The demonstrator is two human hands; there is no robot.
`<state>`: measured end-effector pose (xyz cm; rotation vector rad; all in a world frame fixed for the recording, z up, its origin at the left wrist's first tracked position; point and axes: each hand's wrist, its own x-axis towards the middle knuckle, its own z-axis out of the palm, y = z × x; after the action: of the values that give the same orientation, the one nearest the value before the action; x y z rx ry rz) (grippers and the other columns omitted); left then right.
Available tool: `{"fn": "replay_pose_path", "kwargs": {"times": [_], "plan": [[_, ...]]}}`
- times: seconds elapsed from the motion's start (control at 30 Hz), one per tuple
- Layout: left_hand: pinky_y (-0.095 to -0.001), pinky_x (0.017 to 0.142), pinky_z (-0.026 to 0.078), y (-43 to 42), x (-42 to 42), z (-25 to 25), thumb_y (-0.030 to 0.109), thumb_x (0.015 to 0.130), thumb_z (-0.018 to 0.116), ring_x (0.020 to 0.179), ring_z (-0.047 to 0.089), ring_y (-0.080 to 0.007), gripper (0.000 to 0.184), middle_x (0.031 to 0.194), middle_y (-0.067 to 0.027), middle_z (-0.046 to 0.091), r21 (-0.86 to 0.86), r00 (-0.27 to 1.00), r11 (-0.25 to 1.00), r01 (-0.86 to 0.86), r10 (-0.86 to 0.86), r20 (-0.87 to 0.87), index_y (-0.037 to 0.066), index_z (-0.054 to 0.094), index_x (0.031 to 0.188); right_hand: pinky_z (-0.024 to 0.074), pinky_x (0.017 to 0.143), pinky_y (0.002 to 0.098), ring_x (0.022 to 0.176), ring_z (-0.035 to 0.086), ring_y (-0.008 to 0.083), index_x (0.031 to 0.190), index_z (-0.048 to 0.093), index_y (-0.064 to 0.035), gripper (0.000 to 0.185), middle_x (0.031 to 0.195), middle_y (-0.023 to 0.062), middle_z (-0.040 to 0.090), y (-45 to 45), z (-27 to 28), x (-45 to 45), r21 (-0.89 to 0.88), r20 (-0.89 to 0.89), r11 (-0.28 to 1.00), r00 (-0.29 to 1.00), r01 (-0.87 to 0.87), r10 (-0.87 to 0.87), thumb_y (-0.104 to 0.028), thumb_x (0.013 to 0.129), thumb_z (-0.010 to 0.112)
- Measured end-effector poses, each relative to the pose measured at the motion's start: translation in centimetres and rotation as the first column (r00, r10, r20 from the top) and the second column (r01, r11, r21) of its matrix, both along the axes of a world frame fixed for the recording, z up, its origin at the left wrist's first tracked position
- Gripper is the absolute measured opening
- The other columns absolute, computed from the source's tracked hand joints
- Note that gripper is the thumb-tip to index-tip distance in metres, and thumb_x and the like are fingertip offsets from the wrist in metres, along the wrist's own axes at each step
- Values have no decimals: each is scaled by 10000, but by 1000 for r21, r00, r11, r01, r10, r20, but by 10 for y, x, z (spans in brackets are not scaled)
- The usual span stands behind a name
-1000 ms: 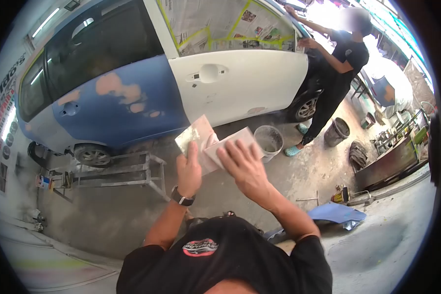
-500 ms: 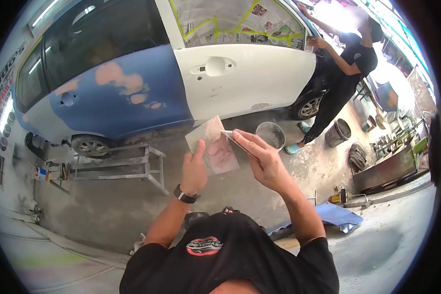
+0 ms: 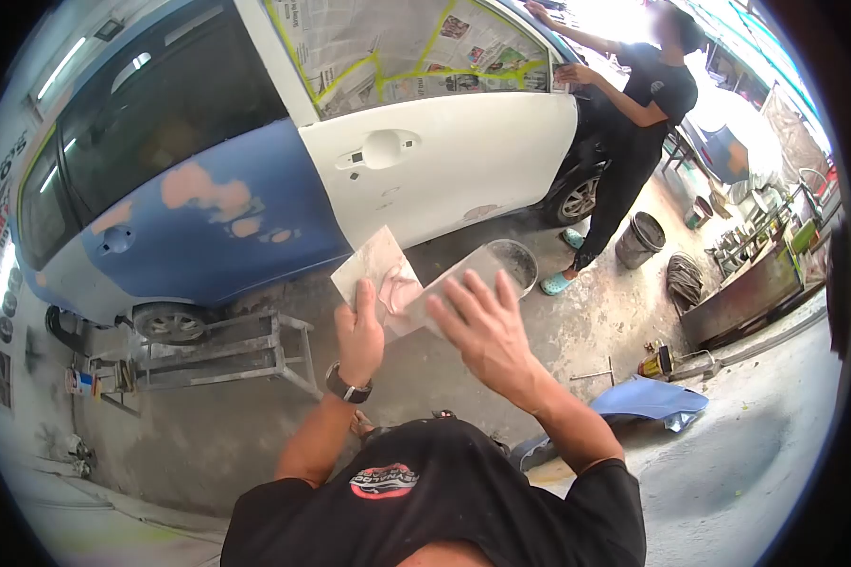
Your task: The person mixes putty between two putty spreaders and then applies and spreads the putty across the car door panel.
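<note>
My left hand (image 3: pixel 359 342) grips a flat pale mixing board (image 3: pixel 364 267), its thumb lying on the top face. Pinkish body filler (image 3: pixel 400 291) is smeared over the board's right part. My right hand (image 3: pixel 490 338), slightly blurred, holds a thin greyish putty spreader (image 3: pixel 459 274) with the fingers laid along its face. The spreader's left edge is at the filler on the board; whether it touches cannot be made out. Beyond both hands stands a car with a white front door (image 3: pixel 454 151) and a blue rear door (image 3: pixel 293 208) bearing pinkish patches.
A co-worker (image 3: pixel 633 123) stands at the car's front, both hands near the windshield pillar. A bucket (image 3: pixel 520 267) stands behind the spreader, and a dark bucket (image 3: pixel 641 239) farther right. A metal bench (image 3: pixel 246 350) is at left. A blue panel (image 3: pixel 652 402) lies at right.
The spreader has turned from edge-on to showing its broad face, and my right fingers have spread. The board has tilted slightly. My view has shifted, so the car appears farther left.
</note>
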<state>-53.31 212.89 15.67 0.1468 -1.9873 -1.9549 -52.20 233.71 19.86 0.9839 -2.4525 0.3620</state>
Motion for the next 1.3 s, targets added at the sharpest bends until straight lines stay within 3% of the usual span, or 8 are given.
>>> {"fn": "replay_pose_path", "kwargs": {"times": [0.23, 0.47, 0.6, 0.83, 0.97, 1.0, 1.2, 1.3], "plan": [[-305, 613, 381, -1, 2, 4, 400, 1122, 494, 685, 437, -65, 526, 734, 34, 588, -138, 981, 985, 100, -75, 177, -14, 693, 866, 331, 1121, 705, 1369, 491, 419, 1398, 575, -51, 586, 1415, 213, 527, 3, 0, -6, 40, -122, 999, 992, 18, -13, -136, 825, 661], [-263, 756, 452, -4, -10, -12, 408, 1126, 480, 857, 541, -65, 494, 957, 20, 674, 82, 977, 979, 187, -194, 87, -16, 722, 1053, 364, 1139, 635, 1371, 533, 367, 1418, 617, -110, 619, 1473, 161, 555, 6, 9, -14, 49, 35, 997, 998, -53, 52, 5, 811, 657], [-298, 862, 525, -8, -7, -22, 407, 1118, 493, 986, 651, -125, 480, 1110, -47, 698, 389, 954, 891, 234, -288, 85, -26, 671, 1221, 474, 1103, 442, 1285, 604, 407, 1480, 550, -60, 698, 1461, 193, 571, 6, 17, -23, -556, 263, 819, 906, -140, 332, 165, 819, 561], [-349, 953, 569, -10, -6, -9, 411, 1089, 554, 1134, 674, -187, 530, 1302, -106, 661, 643, 985, 753, 140, -169, -17, -49, 589, 1349, 462, 1032, 487, 1216, 573, 373, 1462, 515, -63, 624, 1397, 183, 549, 41, -39, -16, 97, 92, 993, 994, -71, 62, -25, 847, 614], [-282, 638, 425, -15, -6, -19, 382, 1125, 498, 727, 508, -67, 454, 820, 45, 606, -40, 976, 978, 205, -202, 78, 19, 691, 933, 440, 1042, 565, 1257, 568, 375, 1385, 611, -90, 575, 1383, 147, 590, 30, 12, -22, -172, 27, 985, 999, 24, -19, 30, 824, 580], [-310, 570, 298, 3, -1, -4, 374, 1139, 461, 663, 357, -64, 536, 687, 85, 454, -78, 980, 977, 199, -199, 10, 32, 582, 744, 424, 1044, 600, 1283, 550, 360, 1385, 613, -106, 558, 1378, 115, 596, 26, 21, -22, -71, -8, 996, 998, 58, -59, -21, 834, 601], [-326, 555, 304, 21, 1, -22, 395, 1133, 467, 671, 369, -73, 548, 703, 69, 483, -103, 989, 986, 133, -138, -44, -2, 592, 777, 415, 1037, 584, 1281, 538, 300, 1304, 622, -158, 459, 1309, 54, 575, 20, -33, -3, 67, -2, 970, 972, -232, 233, -192, 848, 645], [-315, 618, 431, 14, -6, -35, 418, 1116, 496, 720, 529, -92, 507, 802, 18, 615, 59, 997, 997, 55, -58, 43, -10, 671, 908, 418, 1045, 588, 1304, 555, 280, 1310, 644, -182, 456, 1345, 49, 597, 25, -46, 10, 56, 95, 963, 961, -265, 259, -156, 855, 629]]}}
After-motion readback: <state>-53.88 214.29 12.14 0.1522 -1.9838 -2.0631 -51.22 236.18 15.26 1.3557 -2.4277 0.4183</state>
